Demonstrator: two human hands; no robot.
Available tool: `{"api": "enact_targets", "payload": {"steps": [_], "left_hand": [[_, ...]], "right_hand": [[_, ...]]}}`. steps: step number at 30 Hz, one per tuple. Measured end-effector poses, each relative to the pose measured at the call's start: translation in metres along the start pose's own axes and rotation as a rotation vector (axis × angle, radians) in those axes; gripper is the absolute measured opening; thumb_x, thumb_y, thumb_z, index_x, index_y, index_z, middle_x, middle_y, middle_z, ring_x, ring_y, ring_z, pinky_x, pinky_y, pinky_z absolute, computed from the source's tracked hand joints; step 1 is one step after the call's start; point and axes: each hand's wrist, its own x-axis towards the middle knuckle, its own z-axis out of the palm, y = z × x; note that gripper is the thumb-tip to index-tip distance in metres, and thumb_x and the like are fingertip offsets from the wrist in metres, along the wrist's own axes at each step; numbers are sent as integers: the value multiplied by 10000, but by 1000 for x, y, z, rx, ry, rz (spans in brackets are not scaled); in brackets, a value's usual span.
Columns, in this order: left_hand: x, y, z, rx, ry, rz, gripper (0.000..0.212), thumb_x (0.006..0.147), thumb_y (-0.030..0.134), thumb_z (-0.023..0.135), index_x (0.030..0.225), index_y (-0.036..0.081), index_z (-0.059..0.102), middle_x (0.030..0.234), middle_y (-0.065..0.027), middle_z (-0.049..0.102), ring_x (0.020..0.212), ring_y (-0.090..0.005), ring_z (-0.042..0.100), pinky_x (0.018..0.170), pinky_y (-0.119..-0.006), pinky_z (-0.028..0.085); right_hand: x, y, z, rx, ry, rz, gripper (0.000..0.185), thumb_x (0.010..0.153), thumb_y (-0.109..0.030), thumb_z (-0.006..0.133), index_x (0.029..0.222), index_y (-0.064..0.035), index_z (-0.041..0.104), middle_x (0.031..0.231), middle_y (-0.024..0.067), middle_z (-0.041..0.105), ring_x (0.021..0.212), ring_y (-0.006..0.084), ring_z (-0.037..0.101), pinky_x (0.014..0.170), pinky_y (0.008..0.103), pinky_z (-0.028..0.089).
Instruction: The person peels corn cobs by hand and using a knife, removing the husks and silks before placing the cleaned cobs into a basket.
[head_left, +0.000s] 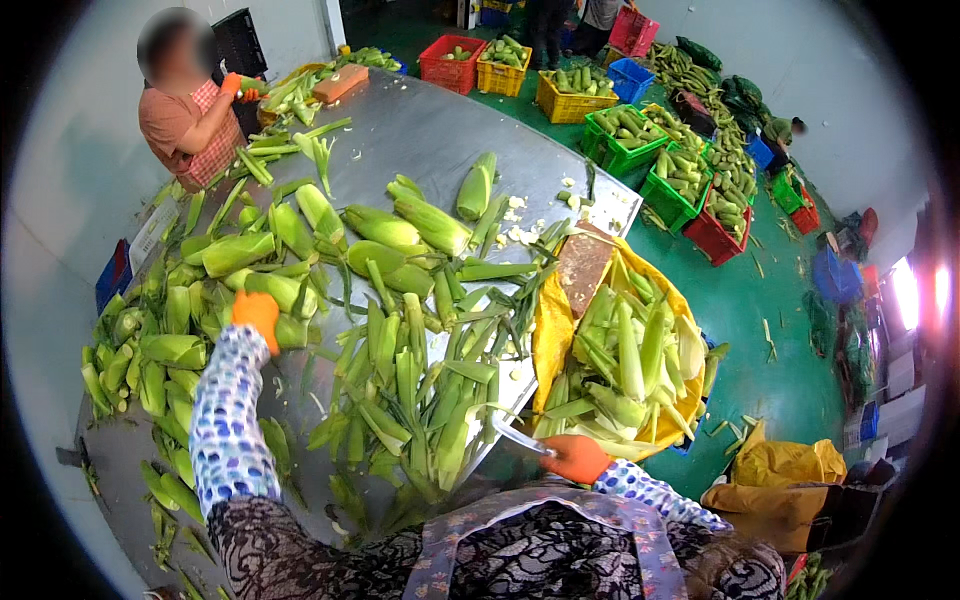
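Note:
My left hand (256, 318), in an orange glove, reaches into the pile of corn in green husks (229, 255) and touches an ear; whether its fingers are closed round it I cannot tell. My right hand (579, 458), gloved in orange too, grips the handle of a knife (521, 437) near the table's front edge, its blade pointing left. Cut husk leaves (409, 375) lie heaped between my hands. Beyond the knife, a yellow sack (553, 322) lines a container filled with husks (630, 352). A wooden block (585, 268) lies across the sack's rim.
The metal table (420, 124) carries scattered trimmings. Across it stands a person (196, 127) in orange gloves, beside another block (341, 82). Green crates (615, 154), yellow crates (568, 106) and red crates (448, 73) of corn stand on the green floor. More people are at the back.

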Motion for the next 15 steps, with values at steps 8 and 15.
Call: {"api": "enact_targets", "payload": {"steps": [8, 15], "left_hand": [[-114, 107, 100, -709, 346, -293, 817, 636, 353, 850, 1293, 25, 492, 1127, -182, 586, 1054, -394, 592, 917, -465, 494], [-155, 107, 135, -1859, 545, -350, 811, 758, 250, 776, 1429, -5, 398, 1330, -157, 562, 1156, -310, 593, 981, -393, 489]], "right_hand": [[25, -15, -27, -22, -28, -79, 455, 880, -379, 645, 1268, -143, 629, 1029, 189, 688, 937, 380, 656, 801, 442, 522], [35, -5, -47, 37, 164, -250, 466, 944, -365, 590, 1357, -152, 560, 1061, 216, 671, 934, 411, 641, 791, 458, 512]]}}
